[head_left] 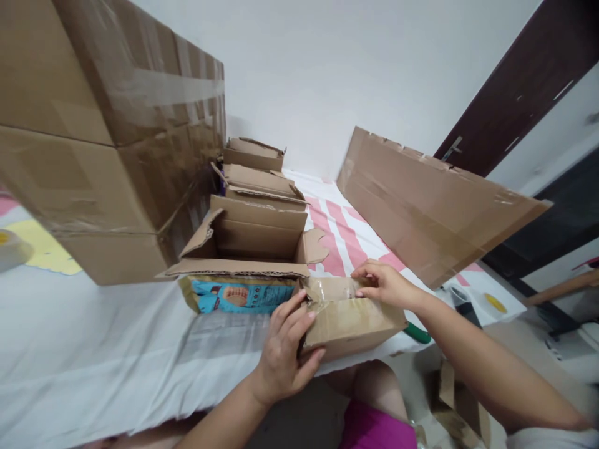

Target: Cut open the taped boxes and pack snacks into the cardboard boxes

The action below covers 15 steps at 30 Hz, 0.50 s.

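A small taped cardboard box (353,318) lies at the near edge of the bed. My left hand (285,355) grips its near left end, fingers curled over the top and thumb underneath. My right hand (386,284) rests on the box's top far edge, fingers pressed together on the shiny tape. Just behind stands an open cardboard box (255,240) with torn flaps. A blue and yellow printed packet (234,295) shows under its front flap.
A large taped carton (107,137) fills the left. Two more open boxes (255,168) stand behind. A flattened cardboard sheet (430,206) leans at right over the striped bedsheet (341,240). A tape roll (9,249) lies far left; a dark door (524,81) stands at right.
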### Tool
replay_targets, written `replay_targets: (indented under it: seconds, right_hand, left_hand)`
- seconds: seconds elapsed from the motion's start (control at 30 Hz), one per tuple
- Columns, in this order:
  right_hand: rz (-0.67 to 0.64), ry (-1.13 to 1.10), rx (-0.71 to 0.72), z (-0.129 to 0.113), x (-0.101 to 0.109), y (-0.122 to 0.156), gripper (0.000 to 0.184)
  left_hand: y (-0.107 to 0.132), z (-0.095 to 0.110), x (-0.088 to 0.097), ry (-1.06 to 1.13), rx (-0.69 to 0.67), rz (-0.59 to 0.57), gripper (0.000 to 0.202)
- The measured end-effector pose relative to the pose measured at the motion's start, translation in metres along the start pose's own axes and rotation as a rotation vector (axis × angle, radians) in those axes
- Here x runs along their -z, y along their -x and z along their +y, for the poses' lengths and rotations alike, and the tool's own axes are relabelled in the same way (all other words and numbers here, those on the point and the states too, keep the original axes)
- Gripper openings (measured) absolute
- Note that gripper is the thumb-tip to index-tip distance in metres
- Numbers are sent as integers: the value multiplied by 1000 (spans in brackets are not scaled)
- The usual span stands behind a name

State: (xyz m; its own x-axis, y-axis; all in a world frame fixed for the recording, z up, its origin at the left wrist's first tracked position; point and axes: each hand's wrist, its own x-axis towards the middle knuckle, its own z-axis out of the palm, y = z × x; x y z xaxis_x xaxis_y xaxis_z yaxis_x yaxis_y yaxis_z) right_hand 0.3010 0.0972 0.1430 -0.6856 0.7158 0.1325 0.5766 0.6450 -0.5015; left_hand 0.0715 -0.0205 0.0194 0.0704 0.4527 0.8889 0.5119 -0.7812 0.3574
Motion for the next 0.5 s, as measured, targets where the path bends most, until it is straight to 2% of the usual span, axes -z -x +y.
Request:
replay_targets:
  seconds: [0.2, 0.37, 0.5]
  right_hand:
    - [47, -75, -7, -1, -3, 6, 26]
    - [-105, -148, -49, -5, 10, 9, 33]
    - [-216, -204, -93, -7, 17, 5, 34]
  left_hand:
    - [-1, 3, 1, -20, -4, 20, 60]
    - [1, 6, 3, 20, -96, 48, 52]
    - [3, 9, 2, 18, -130, 74, 54]
